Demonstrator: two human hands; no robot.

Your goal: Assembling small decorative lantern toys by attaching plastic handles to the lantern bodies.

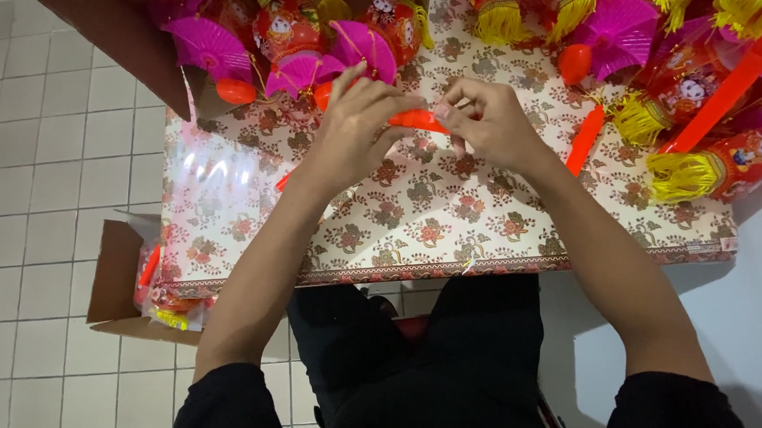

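Observation:
Over a table with a floral cloth (415,215), both my hands meet on a small orange plastic stick piece (416,119). My left hand (354,124) wraps it from the left, fingers curled over it. My right hand (490,121) pinches its right end with thumb and fingers. Just beyond my hands lie pink paper fans (366,46) and red lantern toys (284,27) with yellow tassels.
More lantern toys and tassels (682,176), an orange stick (585,138) and a long orange rod (727,87) lie at the right. An open cardboard box (117,276) with bagged parts sits on the tiled floor at left. A brown box flap (109,27) is at top left.

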